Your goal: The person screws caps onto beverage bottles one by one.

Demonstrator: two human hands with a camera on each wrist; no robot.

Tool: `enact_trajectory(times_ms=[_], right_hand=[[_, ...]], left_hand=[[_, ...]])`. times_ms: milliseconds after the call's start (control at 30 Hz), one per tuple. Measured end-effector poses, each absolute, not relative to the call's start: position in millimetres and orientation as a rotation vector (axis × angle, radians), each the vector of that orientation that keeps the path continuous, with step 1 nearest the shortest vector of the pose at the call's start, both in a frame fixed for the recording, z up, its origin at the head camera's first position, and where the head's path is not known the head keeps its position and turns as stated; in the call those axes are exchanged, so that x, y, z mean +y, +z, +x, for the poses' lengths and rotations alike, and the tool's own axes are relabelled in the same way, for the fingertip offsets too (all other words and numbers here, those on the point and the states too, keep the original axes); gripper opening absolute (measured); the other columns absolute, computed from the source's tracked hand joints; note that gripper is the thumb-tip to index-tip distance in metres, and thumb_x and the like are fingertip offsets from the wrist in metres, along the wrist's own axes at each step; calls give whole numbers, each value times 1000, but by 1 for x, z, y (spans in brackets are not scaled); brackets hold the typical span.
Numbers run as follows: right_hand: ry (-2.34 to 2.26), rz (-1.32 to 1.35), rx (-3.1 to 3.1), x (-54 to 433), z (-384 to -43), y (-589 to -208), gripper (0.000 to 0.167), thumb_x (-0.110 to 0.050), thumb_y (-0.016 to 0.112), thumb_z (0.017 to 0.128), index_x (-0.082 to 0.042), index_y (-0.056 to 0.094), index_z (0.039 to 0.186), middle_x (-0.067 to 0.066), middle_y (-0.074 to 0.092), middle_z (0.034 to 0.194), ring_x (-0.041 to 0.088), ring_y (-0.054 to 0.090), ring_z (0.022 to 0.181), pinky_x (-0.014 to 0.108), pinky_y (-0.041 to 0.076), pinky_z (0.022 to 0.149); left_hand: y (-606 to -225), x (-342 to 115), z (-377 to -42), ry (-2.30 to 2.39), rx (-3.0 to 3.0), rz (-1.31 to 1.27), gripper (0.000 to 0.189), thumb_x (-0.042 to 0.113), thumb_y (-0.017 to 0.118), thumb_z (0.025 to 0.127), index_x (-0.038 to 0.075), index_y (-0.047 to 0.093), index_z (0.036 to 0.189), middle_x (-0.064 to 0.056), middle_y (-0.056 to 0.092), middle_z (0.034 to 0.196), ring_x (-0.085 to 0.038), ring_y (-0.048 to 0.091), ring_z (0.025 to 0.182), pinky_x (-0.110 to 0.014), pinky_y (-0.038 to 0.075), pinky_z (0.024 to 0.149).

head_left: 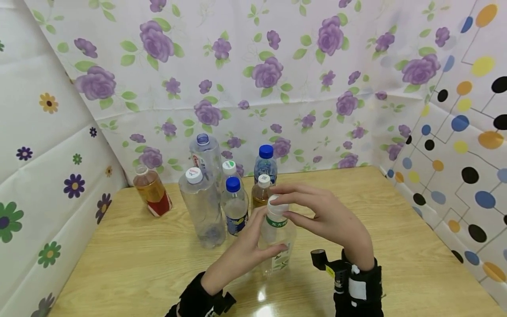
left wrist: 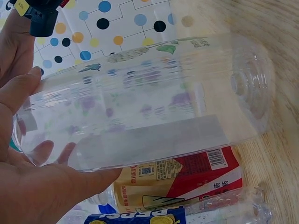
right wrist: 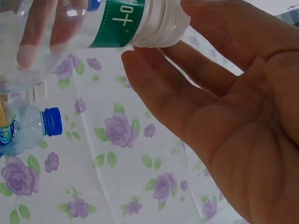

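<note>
A clear plastic bottle (head_left: pixel 273 237) with a green neck band stands on the table in the head view. My left hand (head_left: pixel 241 251) grips its upper body, thumb on the near side; through the clear wall (left wrist: pixel 154 107) the left wrist view shows fingers on the far side. At the top, my right hand (head_left: pixel 325 215) pinches the white cap (right wrist: pixel 175 23) between thumb and fingers. Just behind it is a tea bottle (head_left: pixel 259 196) with a white cap, partly hidden. To the left stands a small bottle (head_left: pixel 235 207) with a blue cap.
Several more bottles stand behind and to the left: a large clear one (head_left: pixel 200 207), an uncapped one (head_left: pixel 210 154), a blue-capped one (head_left: pixel 265 167). A tea bottle (head_left: pixel 152 191) with a red and gold label is farther left. Patterned cloth (head_left: pixel 237 88) encloses the wooden table (head_left: pixel 130 255).
</note>
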State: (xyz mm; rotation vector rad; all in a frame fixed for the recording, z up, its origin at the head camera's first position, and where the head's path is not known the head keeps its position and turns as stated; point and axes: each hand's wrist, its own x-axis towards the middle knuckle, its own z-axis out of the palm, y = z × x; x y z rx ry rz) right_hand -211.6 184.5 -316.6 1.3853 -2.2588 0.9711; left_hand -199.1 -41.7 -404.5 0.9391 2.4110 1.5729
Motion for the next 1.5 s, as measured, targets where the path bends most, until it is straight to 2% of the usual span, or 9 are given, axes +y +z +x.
enact_trajectory(times_ms=[200, 467, 633, 900, 1033, 1167, 1333, 1500], right_hand=[[987, 1466, -2226, 181, -215, -319, 44, 6, 70, 92, -11, 67, 133, 12, 59, 143, 26, 60, 127, 32, 58, 92], [978, 1292, -2221, 174, -210, -318, 38, 4, 77, 86, -7, 74, 122, 10, 70, 129, 24, 69, 112, 33, 62, 82], [921, 1113, -2265, 163, -199, -313, 34, 1, 81, 82, -5, 77, 116, 10, 74, 120, 26, 71, 109, 32, 62, 82], [847, 1012, -2334, 158, -190, -308, 34, -2, 82, 82, -5, 77, 116, 12, 73, 119, 27, 72, 107, 35, 62, 83], [872, 1067, -2333, 162, -195, -311, 35, -5, 82, 84, -5, 76, 118, 10, 72, 121, 27, 70, 109, 36, 62, 82], [913, 1219, -2351, 172, -203, -315, 39, -8, 78, 89, -6, 71, 128, 8, 68, 131, 25, 66, 118, 37, 60, 89], [1024, 1459, -2333, 185, -211, -318, 45, -1, 68, 96, -5, 61, 140, 10, 59, 145, 26, 58, 131, 36, 55, 100], [1071, 1543, -2294, 190, -213, -318, 48, 4, 65, 96, -5, 58, 143, 11, 57, 145, 27, 57, 132, 33, 54, 101]], left_hand=[[-403, -42, -198, 1542, 2425, 923, 85, 41, 73, 94, 37, 18, 159, 4, 24, 161, -17, 25, 151, -50, 35, 118], [-404, -41, -199, 1555, 2439, 932, 86, 38, 75, 93, 34, 20, 159, 1, 30, 156, -19, 37, 143, -49, 41, 114], [-404, -41, -199, 1561, 2453, 962, 87, 36, 76, 93, 34, 20, 159, 1, 30, 156, -19, 37, 143, -50, 41, 113], [-404, -41, -200, 1569, 2439, 996, 88, 33, 76, 93, 37, 19, 159, 3, 30, 156, -16, 34, 145, -49, 40, 115], [-405, -41, -201, 1578, 2422, 1013, 87, 32, 77, 93, 35, 20, 159, 2, 31, 156, -17, 37, 143, -50, 41, 113], [-405, -43, -202, 1578, 2363, 1036, 85, 31, 76, 94, 34, 21, 159, 2, 30, 157, -18, 37, 143, -51, 40, 114], [-405, -45, -204, 1552, 2293, 1063, 86, 30, 75, 95, 39, 18, 159, 6, 28, 160, -17, 35, 144, -48, 39, 116], [-403, -47, -204, 1549, 2270, 1111, 89, 28, 74, 95, 38, 14, 161, 6, 27, 161, -18, 36, 145, -46, 39, 116]])
